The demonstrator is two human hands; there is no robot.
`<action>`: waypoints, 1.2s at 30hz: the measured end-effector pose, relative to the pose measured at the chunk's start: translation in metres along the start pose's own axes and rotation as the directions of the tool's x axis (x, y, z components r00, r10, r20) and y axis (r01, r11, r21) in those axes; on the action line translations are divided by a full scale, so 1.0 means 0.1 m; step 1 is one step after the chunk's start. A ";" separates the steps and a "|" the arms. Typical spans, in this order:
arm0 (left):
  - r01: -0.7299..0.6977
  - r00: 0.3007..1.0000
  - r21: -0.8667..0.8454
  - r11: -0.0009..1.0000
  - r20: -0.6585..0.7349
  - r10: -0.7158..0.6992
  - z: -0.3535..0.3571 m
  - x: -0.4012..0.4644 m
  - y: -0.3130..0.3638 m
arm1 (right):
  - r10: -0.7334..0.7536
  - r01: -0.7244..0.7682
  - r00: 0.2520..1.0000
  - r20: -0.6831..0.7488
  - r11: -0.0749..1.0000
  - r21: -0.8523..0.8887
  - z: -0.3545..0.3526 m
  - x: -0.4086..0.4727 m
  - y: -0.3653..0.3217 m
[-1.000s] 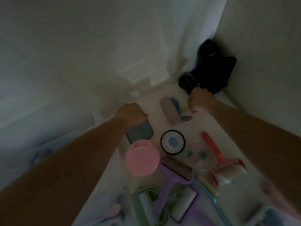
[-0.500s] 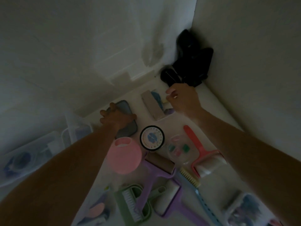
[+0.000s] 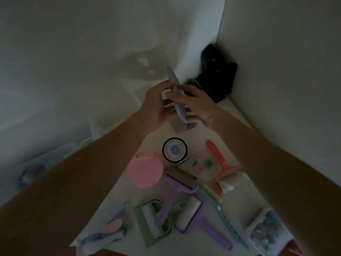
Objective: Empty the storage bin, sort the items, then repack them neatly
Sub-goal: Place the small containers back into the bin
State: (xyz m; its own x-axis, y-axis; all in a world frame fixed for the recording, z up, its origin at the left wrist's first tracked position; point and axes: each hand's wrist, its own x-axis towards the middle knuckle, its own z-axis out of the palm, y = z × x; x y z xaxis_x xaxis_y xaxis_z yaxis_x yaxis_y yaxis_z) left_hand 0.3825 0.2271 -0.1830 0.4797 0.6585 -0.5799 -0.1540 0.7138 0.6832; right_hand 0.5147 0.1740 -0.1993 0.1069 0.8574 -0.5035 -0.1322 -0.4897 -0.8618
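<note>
Lifted item: a flat grey-blue pad [image 3: 176, 93], which a second ago lay on the white surface [image 3: 238, 115] under the left hand, is now up in the air, tilted on edge, above the brown block [image 3: 179, 126].
Left hand [image 3: 156, 106]: half-curled around the near side of the pad, fingers pressing its left face; it has come off the surface since the earlier frames.
Right hand [image 3: 197, 103]: closed lightly on the pad's other face, fingertips near its middle; half a second ago it was reaching toward the brown block and held nothing I could make out.
Meaning for the task: I'd judge this as sorting, the pad being looked over by both hands before it gets a place among the laid-out things.
Landmark, round black-rimmed tin [image 3: 175, 149]: the held pad is beyond it; the brown block sits between the two.
Near the tin: a pink dome [image 3: 145, 171] just to its left, a clear pouch [image 3: 201, 166] just to its right, the coral lint roller [image 3: 224, 169] further right.
Nearer than the tin: purple rollers [image 3: 181, 183], green brush [image 3: 152, 221], blue comb-brush [image 3: 219, 207], all unmoved.
Storage bin: possibly the clear tub [image 3: 46, 159] well left of the tin; the light is too dim to be sure.
</note>
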 end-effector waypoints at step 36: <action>0.096 0.892 0.813 0.574 -0.325 0.313 -0.91 0.97 -0.45 | -0.238 -0.006 0.963 -0.128 0.454 -0.891 0.09 0.51 1.02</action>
State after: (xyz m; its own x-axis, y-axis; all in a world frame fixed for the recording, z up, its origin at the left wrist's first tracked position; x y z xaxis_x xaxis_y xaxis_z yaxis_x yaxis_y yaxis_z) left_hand 0.3572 0.2808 -0.3101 0.0988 0.8885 -0.4482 0.6602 0.2785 0.6976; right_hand 0.4979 0.1689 -0.3122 0.2601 0.9218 -0.2875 0.8177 -0.3686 -0.4422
